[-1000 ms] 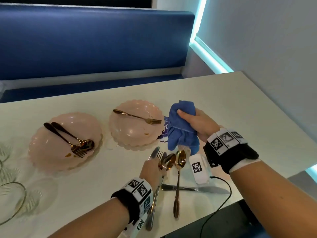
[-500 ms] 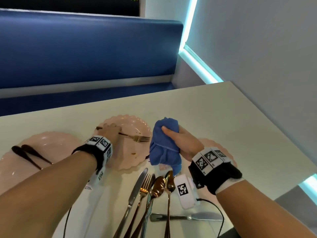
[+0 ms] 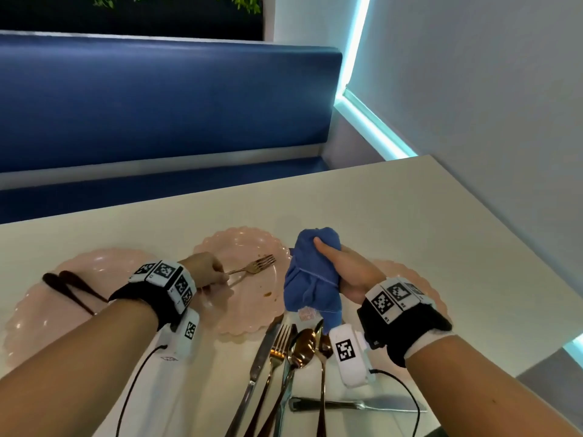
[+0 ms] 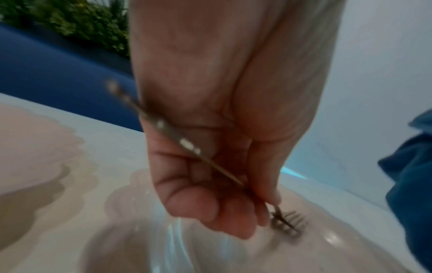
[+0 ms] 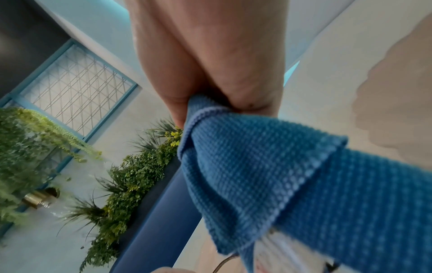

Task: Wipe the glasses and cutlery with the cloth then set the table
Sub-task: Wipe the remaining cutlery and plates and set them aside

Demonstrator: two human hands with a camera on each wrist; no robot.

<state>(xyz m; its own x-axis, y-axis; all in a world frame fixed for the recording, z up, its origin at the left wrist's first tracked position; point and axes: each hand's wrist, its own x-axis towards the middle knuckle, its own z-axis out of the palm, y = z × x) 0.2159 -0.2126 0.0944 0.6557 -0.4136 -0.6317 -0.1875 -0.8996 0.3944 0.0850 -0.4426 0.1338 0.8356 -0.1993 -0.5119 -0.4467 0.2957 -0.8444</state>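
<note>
Left hand (image 3: 206,269) now lifts the fork (image 3: 252,267) off the middle plate (image 3: 252,310), fingers (image 4: 208,212) pinching its handle. Right hand (image 3: 350,272) still grips bunched cloth (image 3: 310,279).

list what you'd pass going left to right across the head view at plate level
left pink plate with dark cutlery → left hand → gold fork on middle pink plate → blue cloth → right hand

blue bench (image 3: 164,99); pale wall (image 3: 473,74); cyan light strip (image 3: 356,42)
</note>
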